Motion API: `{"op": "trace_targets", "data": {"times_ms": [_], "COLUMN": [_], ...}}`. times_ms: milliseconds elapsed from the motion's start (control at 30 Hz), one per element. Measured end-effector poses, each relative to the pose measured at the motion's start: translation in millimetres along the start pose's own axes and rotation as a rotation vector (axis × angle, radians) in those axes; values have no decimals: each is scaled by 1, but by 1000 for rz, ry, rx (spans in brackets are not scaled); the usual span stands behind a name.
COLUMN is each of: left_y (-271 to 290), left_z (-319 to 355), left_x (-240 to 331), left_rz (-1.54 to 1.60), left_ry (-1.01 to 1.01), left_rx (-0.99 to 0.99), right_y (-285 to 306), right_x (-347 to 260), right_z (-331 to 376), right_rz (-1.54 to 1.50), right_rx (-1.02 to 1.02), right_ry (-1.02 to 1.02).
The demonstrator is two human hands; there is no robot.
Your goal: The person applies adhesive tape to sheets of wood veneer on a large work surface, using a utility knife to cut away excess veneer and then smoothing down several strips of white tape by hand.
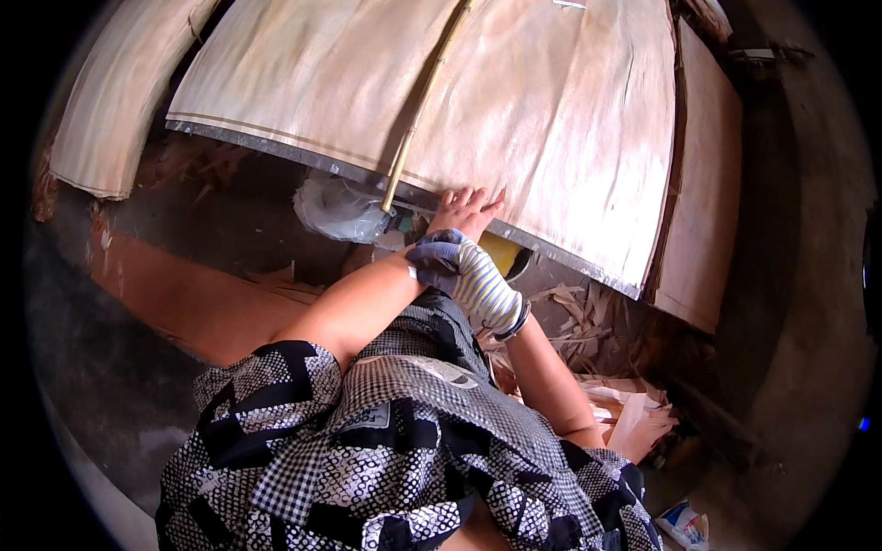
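My left hand (467, 214) is bare, its fingers spread and resting on the near edge of a pale wood veneer sheet (560, 119). Across my left wrist lies my right hand (459, 266), in a striped knit glove with a grey-purple coated palm side. Its fingers are closed round the wrist, partly hiding it. A thin bamboo stick (423, 110) lies lengthwise over the veneer, left of my left hand, its near end sticking out past the edge. Under the edge beside my hands shows part of something yellow (501, 253), mostly hidden.
More veneer sheets flank the work surface, one at left (110, 119) and one at right (703, 193). A clear plastic bag (335, 209) sits below the edge. Veneer scraps (579, 321) litter the floor at right, and a long reddish sheet (184, 289) lies at left.
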State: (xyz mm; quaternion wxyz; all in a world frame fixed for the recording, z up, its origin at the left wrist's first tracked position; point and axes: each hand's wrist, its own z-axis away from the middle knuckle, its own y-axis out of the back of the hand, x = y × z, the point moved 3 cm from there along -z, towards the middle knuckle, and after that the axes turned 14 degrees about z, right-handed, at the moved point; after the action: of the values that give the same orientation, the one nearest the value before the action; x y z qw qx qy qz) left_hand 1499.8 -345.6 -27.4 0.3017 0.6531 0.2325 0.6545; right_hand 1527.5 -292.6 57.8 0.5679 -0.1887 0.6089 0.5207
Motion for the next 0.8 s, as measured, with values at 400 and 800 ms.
{"op": "trace_targets", "data": {"times_ms": [400, 800], "left_y": [2, -18], "left_z": [5, 5], "left_x": [7, 3], "left_rz": [-70, -216], "left_ry": [-29, 17], "left_rx": [71, 118], "right_y": [27, 101], "right_x": [29, 155], "right_z": [40, -36], "right_rz": [-709, 449], "right_rx": [252, 241], "right_ry": [-218, -499]}}
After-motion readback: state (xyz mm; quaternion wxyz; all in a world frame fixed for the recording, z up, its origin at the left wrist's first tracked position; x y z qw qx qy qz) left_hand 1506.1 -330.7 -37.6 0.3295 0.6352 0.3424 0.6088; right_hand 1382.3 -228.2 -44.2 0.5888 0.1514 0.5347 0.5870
